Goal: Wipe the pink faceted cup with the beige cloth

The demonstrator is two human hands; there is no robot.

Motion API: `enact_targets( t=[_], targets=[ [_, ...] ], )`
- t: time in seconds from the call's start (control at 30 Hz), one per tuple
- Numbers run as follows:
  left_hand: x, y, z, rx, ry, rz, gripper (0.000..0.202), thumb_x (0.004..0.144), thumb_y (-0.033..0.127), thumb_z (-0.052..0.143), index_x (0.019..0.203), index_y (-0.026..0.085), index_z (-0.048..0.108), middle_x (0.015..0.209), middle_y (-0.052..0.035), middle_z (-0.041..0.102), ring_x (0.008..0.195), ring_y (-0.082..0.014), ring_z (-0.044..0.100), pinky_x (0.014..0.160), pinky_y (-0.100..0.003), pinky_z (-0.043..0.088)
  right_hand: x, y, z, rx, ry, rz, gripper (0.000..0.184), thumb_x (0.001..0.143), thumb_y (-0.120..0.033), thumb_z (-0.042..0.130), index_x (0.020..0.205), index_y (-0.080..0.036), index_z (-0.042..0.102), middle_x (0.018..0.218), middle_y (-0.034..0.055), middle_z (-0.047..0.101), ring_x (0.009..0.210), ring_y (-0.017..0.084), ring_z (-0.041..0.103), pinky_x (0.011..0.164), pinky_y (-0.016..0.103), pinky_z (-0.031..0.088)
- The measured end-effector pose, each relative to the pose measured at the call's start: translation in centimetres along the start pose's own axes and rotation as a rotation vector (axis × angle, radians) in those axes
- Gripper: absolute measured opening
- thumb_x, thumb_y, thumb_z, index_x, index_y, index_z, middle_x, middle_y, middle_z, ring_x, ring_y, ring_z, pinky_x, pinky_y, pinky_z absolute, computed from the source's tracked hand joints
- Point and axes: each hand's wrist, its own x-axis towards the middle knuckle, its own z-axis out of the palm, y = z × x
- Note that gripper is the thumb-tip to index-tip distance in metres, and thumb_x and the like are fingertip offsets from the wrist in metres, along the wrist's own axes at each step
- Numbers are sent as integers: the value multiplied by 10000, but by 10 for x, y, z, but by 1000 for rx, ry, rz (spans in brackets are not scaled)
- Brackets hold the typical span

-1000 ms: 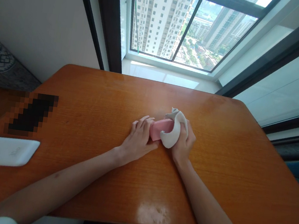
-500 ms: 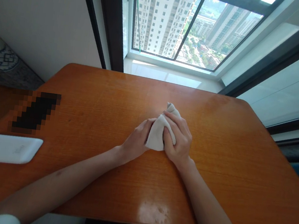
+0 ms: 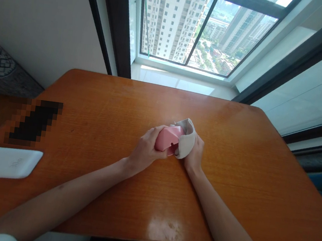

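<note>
Over the middle of the wooden table [image 3: 113,118], my left hand [image 3: 146,148] is closed around a small pink plastic-looking object [image 3: 167,138] with a dark notch in its lower side. I cannot make out its exact kind. A white cloth [image 3: 187,141] wraps over the right end of the pink object. Behind the cloth, my right hand [image 3: 196,153] holds it from the right side, and most of its fingers are hidden. The two hands are close together, with the cloth and the pink object between them.
A flat white device [image 3: 4,162] with a dark round spot lies at the table's left edge. Above it is a blurred-out dark patch [image 3: 34,123]. Beyond the table's far edge stands a window [image 3: 190,29]; a patterned grey fabric item [image 3: 4,70] is at left.
The cloth has been drawn to the right and turned, and the pink object now shows in my left hand. Earlier the cloth covered it. The view has shifted slightly.
</note>
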Motion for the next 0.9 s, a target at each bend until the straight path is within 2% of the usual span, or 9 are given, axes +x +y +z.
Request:
enact_targets(
  t=[0.07,0.13,0.23,0.37,0.47,0.53,0.67,0.77,0.9],
  targets=[
    [0,1,-2,-5,28,49,696,840,295,894,1464,261,589,1423,-96,751,1249,-297,738,1105,-434,577,-7,-6,0,-50,-57,-211,394,1096,-387,493,1231,-220,824,1192,68,861,1070,250,783,978,411,621],
    [-1,0,-4,12,35,124,683,873,334,872,1485,252,581,1416,-104,762,1228,-296,749,1093,-437,579,-13,-14,-2,-192,-129,-521,395,1108,-300,486,1359,-237,784,1396,94,811,1309,282,748,1172,492,557],
    [-3,-4,-4,50,40,222,409,971,316,731,1354,214,628,1195,-95,803,1033,-270,758,959,-423,601,-20,-27,-4,-440,-253,-929,481,1032,-182,585,1495,-215,712,1480,128,774,1401,328,707,1220,555,537],
    [-3,-7,-5,53,50,247,121,1003,279,649,1107,222,622,1004,-61,758,896,-246,715,851,-393,583,-25,-37,-1,-563,-293,-1086,584,976,-176,660,1560,-181,657,1469,134,782,1435,377,675,1252,602,527],
    [-2,-4,-4,51,38,238,155,1003,268,647,1152,237,618,1044,-63,761,930,-255,717,887,-411,585,-25,-35,2,-537,-255,-967,541,1005,-187,630,1543,-220,674,1487,127,770,1407,360,691,1218,587,546],
    [-2,-1,-3,60,21,223,380,950,292,741,1301,242,604,1178,-80,772,1044,-282,728,986,-451,590,-23,-31,3,-460,-209,-824,465,1051,-208,577,1494,-254,710,1483,115,766,1382,328,705,1207,562,543],
    [-1,5,-1,94,-28,162,819,877,238,817,1599,261,432,1499,-115,673,1306,-310,669,1180,-490,537,-11,-15,3,-192,-38,-349,371,1105,-402,505,1245,-236,807,1249,81,827,1169,276,752,1080,469,586],
    [0,7,0,142,-29,141,749,904,146,721,1589,249,435,1430,-117,675,1282,-305,657,1165,-489,537,0,-1,1,21,0,68,371,1036,-490,576,962,-199,794,808,6,747,720,184,616,698,328,530],
    [1,6,1,115,-34,117,636,883,92,667,1474,224,472,1339,-105,668,1240,-282,673,1116,-450,561,4,5,0,95,-30,138,304,992,-445,626,898,-192,765,774,-16,707,675,150,522,654,292,456]
  ],
)
